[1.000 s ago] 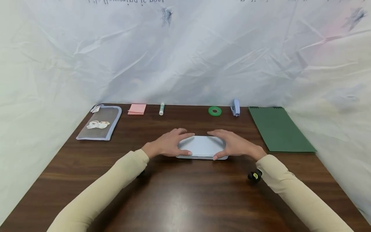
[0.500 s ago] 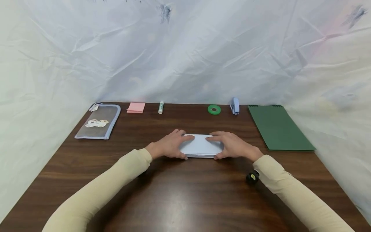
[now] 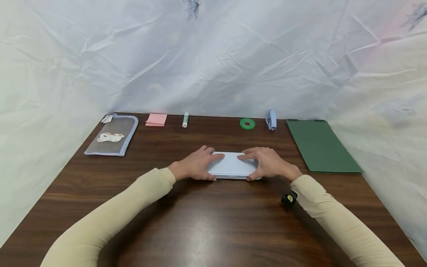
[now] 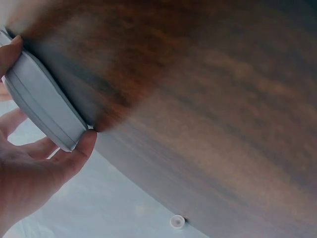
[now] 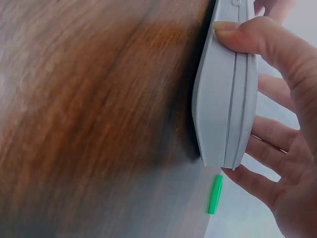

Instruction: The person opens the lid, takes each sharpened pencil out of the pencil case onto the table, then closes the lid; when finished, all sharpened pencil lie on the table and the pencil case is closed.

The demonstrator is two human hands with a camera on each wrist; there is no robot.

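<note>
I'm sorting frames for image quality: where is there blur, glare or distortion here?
Head view: sharp, with soft glare on the near table and wide-angle bending at the edges. Left wrist view: the wood is smeared, while the case and left hand stay fairly clear. Right wrist view: the wood is streaked, the case edge and right hand sharper.

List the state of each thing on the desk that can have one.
Pale blue case: closed, flat on the table, gripped at both ends.
Left hand: grips the case's left end.
Right hand: grips its right end.
Pencil pouch: lying flat.
Green notepad: closed.
Glue stick: capped.
</note>
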